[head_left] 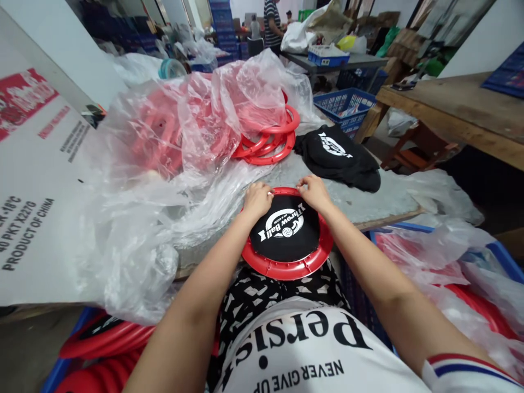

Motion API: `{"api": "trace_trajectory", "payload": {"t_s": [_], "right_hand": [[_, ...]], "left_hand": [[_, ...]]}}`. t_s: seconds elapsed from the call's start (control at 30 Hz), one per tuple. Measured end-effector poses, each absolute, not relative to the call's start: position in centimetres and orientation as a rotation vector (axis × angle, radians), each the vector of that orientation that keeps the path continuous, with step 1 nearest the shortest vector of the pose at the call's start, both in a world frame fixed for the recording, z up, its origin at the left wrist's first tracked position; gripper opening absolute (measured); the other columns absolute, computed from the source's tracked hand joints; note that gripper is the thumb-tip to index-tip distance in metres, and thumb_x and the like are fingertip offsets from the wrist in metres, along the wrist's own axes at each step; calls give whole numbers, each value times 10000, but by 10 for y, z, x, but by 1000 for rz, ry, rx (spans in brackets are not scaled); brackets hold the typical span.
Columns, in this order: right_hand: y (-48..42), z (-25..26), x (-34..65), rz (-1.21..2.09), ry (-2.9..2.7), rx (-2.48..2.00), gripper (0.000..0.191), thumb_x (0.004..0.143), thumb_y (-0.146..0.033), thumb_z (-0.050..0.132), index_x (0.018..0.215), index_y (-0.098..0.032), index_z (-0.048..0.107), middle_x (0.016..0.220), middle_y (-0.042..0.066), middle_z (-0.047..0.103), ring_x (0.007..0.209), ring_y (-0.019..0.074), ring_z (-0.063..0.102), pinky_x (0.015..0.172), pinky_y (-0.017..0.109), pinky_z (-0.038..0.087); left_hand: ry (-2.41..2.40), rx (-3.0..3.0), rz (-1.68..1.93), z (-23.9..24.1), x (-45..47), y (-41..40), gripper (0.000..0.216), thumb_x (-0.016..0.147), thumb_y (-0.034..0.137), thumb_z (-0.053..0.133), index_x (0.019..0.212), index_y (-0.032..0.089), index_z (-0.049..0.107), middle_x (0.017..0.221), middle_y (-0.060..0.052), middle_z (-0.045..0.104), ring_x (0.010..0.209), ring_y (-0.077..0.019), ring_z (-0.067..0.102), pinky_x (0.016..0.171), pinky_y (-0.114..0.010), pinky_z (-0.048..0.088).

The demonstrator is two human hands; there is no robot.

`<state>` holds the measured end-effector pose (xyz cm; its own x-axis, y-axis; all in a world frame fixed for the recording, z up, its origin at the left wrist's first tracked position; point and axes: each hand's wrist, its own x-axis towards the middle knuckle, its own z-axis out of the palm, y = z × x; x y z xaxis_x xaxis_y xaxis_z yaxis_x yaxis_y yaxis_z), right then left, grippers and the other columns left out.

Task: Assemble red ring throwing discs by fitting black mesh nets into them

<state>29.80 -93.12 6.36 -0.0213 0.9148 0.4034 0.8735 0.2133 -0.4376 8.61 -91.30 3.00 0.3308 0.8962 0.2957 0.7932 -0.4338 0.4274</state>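
Note:
A red plastic ring (286, 267) with a black fabric disc (286, 229) printed "Throw Ball" rests at the table's near edge over my lap. My left hand (257, 198) is closed at the far left of the ring's rim, fingers pinching the black fabric there. My right hand (313, 192) is closed on the far right of the rim in the same way. Both sets of fingertips meet close together at the ring's far edge.
A stack of bare red rings (272, 143) lies beyond under clear plastic sheeting (184, 142). A pile of black printed fabric (339, 158) sits to the right. A white printed carton (33, 185) stands left. Blue crates (503, 256) with red rings flank my legs. People stand far back.

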Motion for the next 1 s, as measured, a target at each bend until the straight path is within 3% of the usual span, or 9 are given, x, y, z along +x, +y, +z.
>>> {"api": "trace_trajectory", "payload": {"t_s": [0.13, 0.33, 0.5, 0.6, 0.77, 1.0], "right_hand": [[-913, 63, 305, 145, -1929, -1802, 74, 785, -176, 646, 770, -194, 716, 995, 115, 706, 1010, 276, 642, 982, 430, 504], [-925, 44, 308, 256, -1958, -1757, 106, 777, -124, 619, 734, -192, 690, 952, 90, 738, 928, 221, 662, 936, 368, 511], [-938, 27, 304, 592, -1751, -1621, 218, 765, -76, 551, 890, -176, 700, 978, 59, 756, 915, 192, 680, 927, 361, 528], [-946, 19, 298, 782, -1662, -1459, 232, 780, -109, 538, 935, -178, 697, 979, 41, 761, 916, 175, 688, 929, 347, 536], [-954, 11, 288, 847, -1653, -1377, 206, 765, -125, 547, 905, -184, 686, 973, 39, 762, 903, 169, 690, 937, 352, 536], [-959, 14, 285, 811, -1772, -1393, 97, 732, -139, 635, 793, -183, 695, 1103, 64, 735, 1010, 190, 687, 1006, 391, 521]], "left_hand": [[1420, 2488, 611, 29, 100, -903, 221, 933, 257, 609, 1063, 241, 787, 1334, -100, 652, 1298, -328, 530, 1133, -515, 407], [1444, 2539, 510, 22, 103, -924, 330, 934, 241, 600, 1238, 212, 723, 1496, -145, 526, 1394, -366, 451, 1138, -538, 390], [1490, 2533, 424, 23, 91, -959, 220, 854, 258, 670, 1053, 191, 735, 1338, -163, 591, 1262, -384, 522, 1049, -549, 437], [1459, 2475, 491, 20, 84, -974, 122, 813, 211, 677, 925, 199, 724, 1356, -147, 596, 1282, -388, 505, 1053, -568, 430], [1407, 2325, 611, 14, 87, -979, 97, 822, 233, 689, 910, 212, 723, 1408, -131, 605, 1370, -381, 475, 1122, -597, 395], [1378, 2133, 708, 15, 94, -966, 58, 858, 231, 675, 802, 215, 675, 1258, -88, 697, 1259, -310, 588, 1115, -530, 425]]}}
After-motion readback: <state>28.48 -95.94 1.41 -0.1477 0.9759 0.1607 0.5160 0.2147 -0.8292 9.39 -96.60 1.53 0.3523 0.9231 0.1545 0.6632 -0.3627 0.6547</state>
